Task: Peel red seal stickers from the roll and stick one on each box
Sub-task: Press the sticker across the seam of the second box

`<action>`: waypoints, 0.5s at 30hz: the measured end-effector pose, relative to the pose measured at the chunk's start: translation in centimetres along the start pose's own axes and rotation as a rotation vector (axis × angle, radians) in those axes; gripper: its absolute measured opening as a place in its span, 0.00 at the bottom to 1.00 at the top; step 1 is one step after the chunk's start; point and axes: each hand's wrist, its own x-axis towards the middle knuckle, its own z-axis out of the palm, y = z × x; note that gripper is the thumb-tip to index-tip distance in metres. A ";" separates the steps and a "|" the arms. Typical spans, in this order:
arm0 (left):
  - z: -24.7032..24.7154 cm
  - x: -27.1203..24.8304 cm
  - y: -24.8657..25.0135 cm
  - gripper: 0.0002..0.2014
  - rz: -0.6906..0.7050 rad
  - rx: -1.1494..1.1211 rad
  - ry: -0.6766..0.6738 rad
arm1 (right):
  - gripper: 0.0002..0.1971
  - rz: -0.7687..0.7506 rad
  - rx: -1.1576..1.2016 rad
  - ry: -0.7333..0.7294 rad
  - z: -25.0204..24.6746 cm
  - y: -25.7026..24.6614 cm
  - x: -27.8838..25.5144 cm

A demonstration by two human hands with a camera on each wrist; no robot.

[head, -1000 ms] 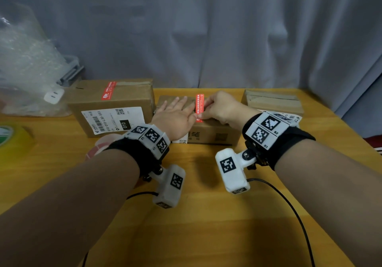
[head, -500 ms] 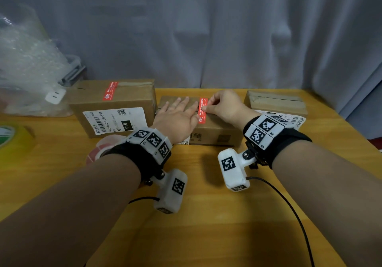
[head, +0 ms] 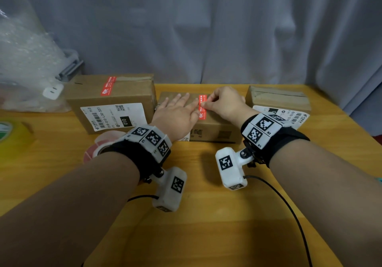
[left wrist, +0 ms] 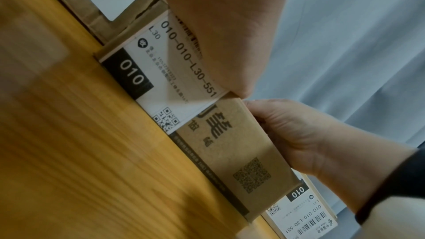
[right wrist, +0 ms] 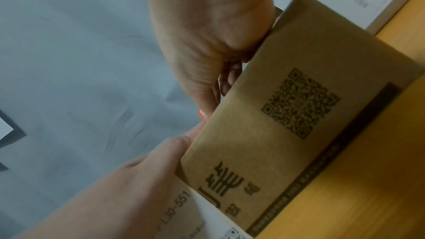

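A flat rectangular cardboard middle box (head: 215,130) sits on the smooth wooden tabletop (head: 206,225), its matte brown front printed with a dark square code and bold characters. The left hand (head: 175,118) lies palm-down on the box top, its fingers (head: 182,99) straight and spread, pressing the lid and holding nothing. Just right of those fingers a narrow red seal sticker (head: 202,107), glossy with white print, runs lengthwise across the lid toward the front edge. The right hand (head: 225,106) meets it from the other side: its fingers (head: 206,104) are curled, tips touching the sticker's right edge near its middle; whether they pinch it or only press it down cannot be told. In the right wrist view only a sliver of red (right wrist: 202,114) shows above the box edge between the two hands.

Left of the left fingers stands a taller cardboard left box (head: 111,101), already carrying a red sticker (head: 108,86) on its top and a white shipping label on its front. Beyond the right hand, a third low right box (head: 279,99) has tape across its top. Beneath the left wrist, a round sticker roll (head: 97,147) lies on the tabletop, partly hidden. Crinkled clear bubble wrap (head: 24,60) sits far left.
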 end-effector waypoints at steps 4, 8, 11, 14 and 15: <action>0.0 0.0 0.0 0.25 0.001 0.004 -0.007 | 0.14 0.003 -0.022 0.060 0.2 0.1 0.3; -0.1 -0.1 0.1 0.25 0.001 0.005 -0.019 | 0.16 0.030 -0.058 0.094 0.2 0.0 0.9; -0.1 -0.1 0.1 0.25 0.005 0.006 -0.011 | 0.17 0.074 -0.084 0.108 0.2 -0.3 1.6; -0.1 -0.1 0.1 0.25 0.005 0.006 -0.019 | 0.18 0.101 -0.104 0.113 0.2 -0.4 2.1; -0.1 -0.1 0.1 0.25 0.006 0.006 -0.017 | 0.18 0.103 -0.115 0.106 0.2 -0.5 2.2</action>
